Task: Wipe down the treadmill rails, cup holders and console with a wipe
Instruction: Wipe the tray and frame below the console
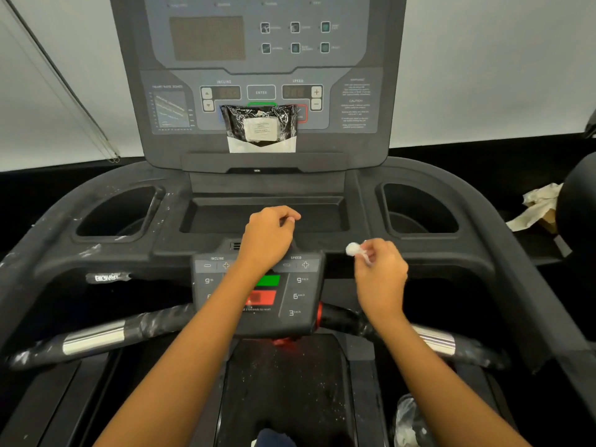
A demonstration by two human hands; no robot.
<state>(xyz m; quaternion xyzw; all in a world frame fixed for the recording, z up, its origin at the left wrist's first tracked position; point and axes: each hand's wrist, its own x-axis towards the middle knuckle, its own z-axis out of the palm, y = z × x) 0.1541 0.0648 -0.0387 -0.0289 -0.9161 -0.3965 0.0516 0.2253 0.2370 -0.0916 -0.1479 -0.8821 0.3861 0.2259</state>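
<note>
The right hand [380, 275], right of centre, pinches a small balled white wipe [352, 249] in its fingertips, just above the dusty black ledge between the centre tray [219, 217] and the right cup holder [419, 208]. The left hand [269, 240] hangs over the tray's near edge, fingers curled under, with nothing visible in it. The left cup holder [119, 211] has white smears around its rim. In the upper middle a wipe packet [262, 127] leans upright against the console [258, 59]. Lower left, a chrome-banded rail [93, 337] crosses the frame. Pale walls stand behind.
</note>
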